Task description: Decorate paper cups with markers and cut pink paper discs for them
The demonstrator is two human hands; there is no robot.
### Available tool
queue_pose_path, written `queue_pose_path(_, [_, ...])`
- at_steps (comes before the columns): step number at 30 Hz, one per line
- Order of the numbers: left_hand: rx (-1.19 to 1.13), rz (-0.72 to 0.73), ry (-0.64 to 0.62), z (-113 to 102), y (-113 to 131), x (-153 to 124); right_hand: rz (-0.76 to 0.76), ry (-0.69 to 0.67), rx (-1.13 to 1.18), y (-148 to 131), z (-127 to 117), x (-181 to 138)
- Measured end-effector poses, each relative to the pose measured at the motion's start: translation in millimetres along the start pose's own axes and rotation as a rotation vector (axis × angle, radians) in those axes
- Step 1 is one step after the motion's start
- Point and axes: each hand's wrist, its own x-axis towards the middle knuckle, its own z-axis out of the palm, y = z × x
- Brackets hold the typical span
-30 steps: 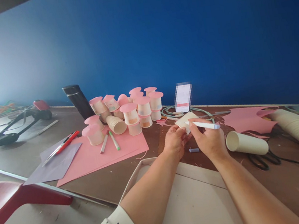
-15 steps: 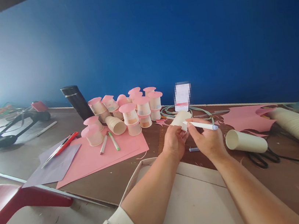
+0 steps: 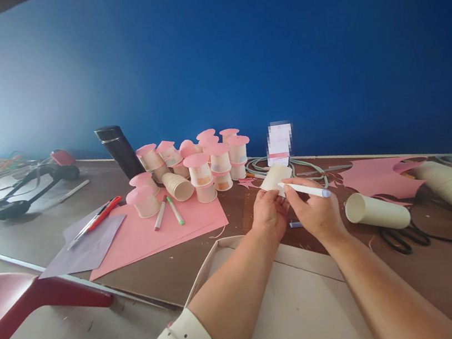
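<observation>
Holding a paper cup on its side above the worktop, the left hand grips its near end while the right hand pinches a white pen with its tip against the cup, a pen cap lying just below both hands.

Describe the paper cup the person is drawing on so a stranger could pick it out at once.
Start at the blue wall and drop to the brown table below it, where two bare forearms meet. The paper cup is the cream one gripped in the left hand, with the right hand setting a white marker against it. Unlike the pink-topped cups to its left, it is plain and held off the table.
</observation>
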Motion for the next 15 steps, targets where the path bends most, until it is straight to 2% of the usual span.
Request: queue_pose_path(15, [0.014,0.015,0.032,1.4,0.5,2.0,-0.033,0.018,-0.012,4.4,0.9,0.3])
